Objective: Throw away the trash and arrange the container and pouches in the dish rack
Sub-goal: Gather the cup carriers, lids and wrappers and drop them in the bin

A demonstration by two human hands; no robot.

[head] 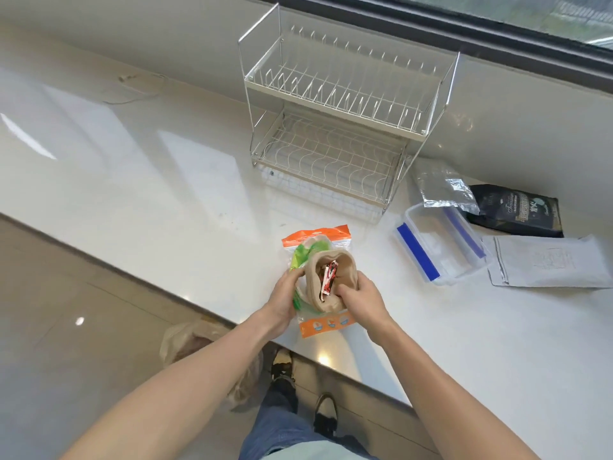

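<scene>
Both hands are on the same bundle near the counter's [166, 200] front edge. The left hand [282, 302] has its fingers curled round the left side of a crinkly clear pouch [316, 239] with orange bands at top and bottom and green print. The right hand [360, 295] grips the rim of a soft beige bag [331, 263] lying on that pouch, thumb tucked inside the opening. A red and white wrapper [328, 277] pokes out of it. Both forearms are bare and reach in from 6 o'clock.

At 12 o'clock from the hands sits one two-tier wire rack [338, 104], thin white metal, slotted top shelf, wavy grid below. Nothing in it yet.

Around 3 o'clock: one clear rectangular plastic container [438, 247] with blue clips, a crumpled silver foil pouch [447, 190] touching its far corner, a matte black pouch [520, 210] just beside that, and a flat grey pouch [547, 263] nearest the right edge. So four pouches counted.

On the floor at 7 o'clock is a thin translucent plastic bag [185, 340].
</scene>
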